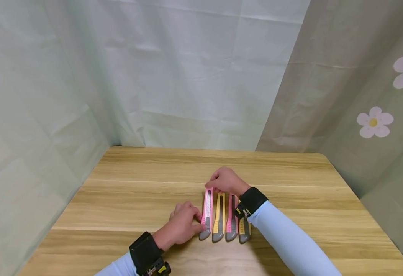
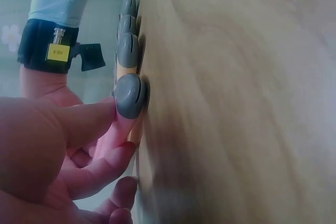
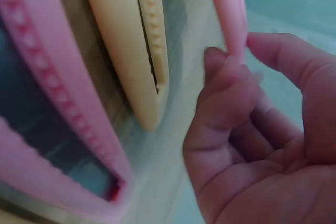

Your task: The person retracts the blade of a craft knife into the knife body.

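Observation:
Several box cutters lie side by side on the wooden table, grey ends toward me. Leftmost is a pink box cutter (image 1: 207, 205), then a yellow one (image 1: 216, 226), another pink one (image 1: 231, 235) and a yellow one (image 1: 244, 238) partly hidden by the right wrist. My left hand (image 1: 183, 225) pinches the leftmost pink cutter near its grey end (image 2: 129, 96), thumb on one side and a finger on the other. At its far tip (image 3: 231, 22), the thumb and fingers of my right hand (image 1: 227, 180) pinch the same cutter. The right forearm passes above the rightmost cutter.
The wooden table (image 1: 125, 199) extends on both sides of the row. Pale cloth (image 1: 187, 76) hangs behind it and at the left, with a flowered cloth (image 1: 343, 153) at the right. Each wrist wears a black strap (image 1: 145, 251) with a small camera.

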`<state>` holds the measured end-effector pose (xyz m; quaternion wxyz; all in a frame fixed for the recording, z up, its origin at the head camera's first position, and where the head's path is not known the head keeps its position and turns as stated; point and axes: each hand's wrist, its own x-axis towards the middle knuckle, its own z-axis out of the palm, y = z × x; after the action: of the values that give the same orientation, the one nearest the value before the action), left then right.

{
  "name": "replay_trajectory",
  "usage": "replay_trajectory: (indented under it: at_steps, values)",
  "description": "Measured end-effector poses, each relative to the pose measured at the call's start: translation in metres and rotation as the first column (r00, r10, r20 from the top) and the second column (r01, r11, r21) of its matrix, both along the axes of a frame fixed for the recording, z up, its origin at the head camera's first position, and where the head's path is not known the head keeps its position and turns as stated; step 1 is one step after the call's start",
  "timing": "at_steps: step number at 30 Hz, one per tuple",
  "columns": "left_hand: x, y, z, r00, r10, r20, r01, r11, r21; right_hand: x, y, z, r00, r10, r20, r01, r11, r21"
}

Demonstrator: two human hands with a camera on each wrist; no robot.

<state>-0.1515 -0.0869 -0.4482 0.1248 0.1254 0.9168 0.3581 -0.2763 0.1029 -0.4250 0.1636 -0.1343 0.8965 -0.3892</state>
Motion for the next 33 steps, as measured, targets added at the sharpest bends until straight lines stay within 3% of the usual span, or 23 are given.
replay_trajectory:
  at_steps: [5,13,33]
  values:
    - [0.000,0.000,-0.001,1.000,-0.006,0.020,0.006,1.000,-0.025,0.000,-0.009,0.002,1.000,-0.022,0.004,0.021,0.995,0.098]
    - [0.002,0.002,-0.001,1.000,0.006,0.013,-0.006,0.999,-0.039,0.000,-0.014,-0.001,1.000,-0.016,0.000,0.016,0.984,0.176]
    - [0.002,-0.003,-0.004,1.000,0.003,0.023,-0.003,1.000,-0.011,0.001,-0.013,-0.001,0.999,-0.029,0.014,0.027,0.994,0.102]
